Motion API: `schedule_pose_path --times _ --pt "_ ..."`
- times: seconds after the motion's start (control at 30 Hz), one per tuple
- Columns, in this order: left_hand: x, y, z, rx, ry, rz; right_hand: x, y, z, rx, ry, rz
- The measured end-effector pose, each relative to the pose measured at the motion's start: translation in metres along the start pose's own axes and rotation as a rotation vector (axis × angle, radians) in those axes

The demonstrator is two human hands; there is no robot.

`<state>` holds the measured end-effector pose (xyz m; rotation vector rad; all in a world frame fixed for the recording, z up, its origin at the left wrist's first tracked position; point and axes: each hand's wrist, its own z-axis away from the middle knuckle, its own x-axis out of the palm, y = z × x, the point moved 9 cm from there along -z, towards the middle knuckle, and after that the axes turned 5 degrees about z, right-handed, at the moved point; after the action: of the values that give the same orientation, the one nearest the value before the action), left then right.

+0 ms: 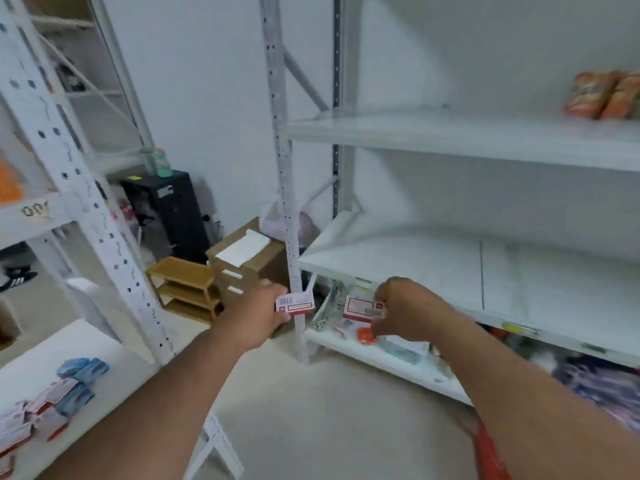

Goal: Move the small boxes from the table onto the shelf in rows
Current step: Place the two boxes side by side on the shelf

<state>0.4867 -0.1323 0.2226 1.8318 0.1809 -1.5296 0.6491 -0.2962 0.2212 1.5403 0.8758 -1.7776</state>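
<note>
**Both hands carry a small box toward the white shelf**

The left hand grips a small red-and-white box, fingers curled round its near end, and holds it in the air right in front of the perforated shelf post. The right hand pinches a second red-and-white box at its right end, holding it just short of the front lip of the middle shelf board; that board is bare white, with open room running off toward 3 o'clock.

More small boxes lie heaped at 8 o'clock on the white table, beside blue packets. Between table and shelf, bare floor stretches toward 6 o'clock. Orange packets stand on the upper shelf board at 2 o'clock. A cardboard carton and a small wooden rack sit at 10 o'clock beyond the post.
</note>
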Motion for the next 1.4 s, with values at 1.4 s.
schedule_pose_path --times 1.4 --pt "-0.119 0.279 -0.437 0.698 0.043 -0.045 -0.296 0.241 -0.232 0.267 0.305 0.154"
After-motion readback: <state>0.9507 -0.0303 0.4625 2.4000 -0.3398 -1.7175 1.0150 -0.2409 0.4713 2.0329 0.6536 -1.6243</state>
